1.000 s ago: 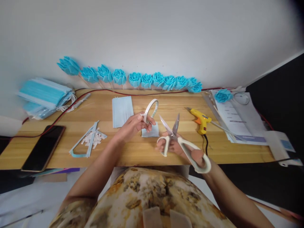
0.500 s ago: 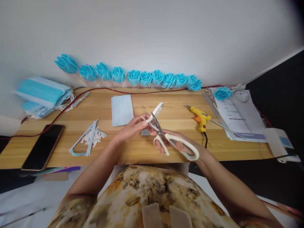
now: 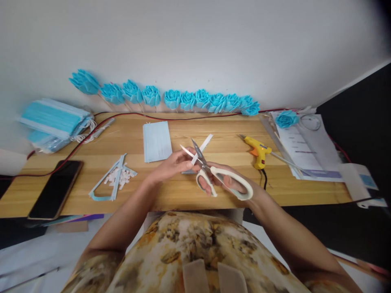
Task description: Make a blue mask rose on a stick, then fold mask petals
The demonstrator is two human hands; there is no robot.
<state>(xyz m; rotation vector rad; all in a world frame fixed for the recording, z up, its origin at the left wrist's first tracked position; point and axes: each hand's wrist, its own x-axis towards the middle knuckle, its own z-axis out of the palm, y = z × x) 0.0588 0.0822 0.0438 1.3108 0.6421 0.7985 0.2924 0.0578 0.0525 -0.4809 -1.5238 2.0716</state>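
Note:
My right hand (image 3: 221, 179) is closed around the cream handles of a pair of scissors (image 3: 233, 186), whose blades are spread and point up and to the left. Between those blades runs a narrow white strip (image 3: 206, 142) with faint print near its far end. My left hand (image 3: 177, 163) pinches the strip at its near end, with fingertips close to the blades. Behind my left hand lies a stack of pale blue sheets (image 3: 157, 141). A small pale blue piece (image 3: 188, 171), mostly hidden by my hands, rests on the wooden table (image 3: 171, 195).
Blue flowers (image 3: 203, 99) line the wall. Mask packs (image 3: 55, 120), a phone (image 3: 55, 189) and a pile of white scraps with blue strips (image 3: 120, 177) lie left. A yellow glue gun (image 3: 259, 152), papers (image 3: 305, 142) and another blue flower (image 3: 287, 119) lie right.
The scissor blades have opened wider around the strip. The strip, curled before, now looks straighter and reaches up to the right. Both hands stay in nearly the same place.

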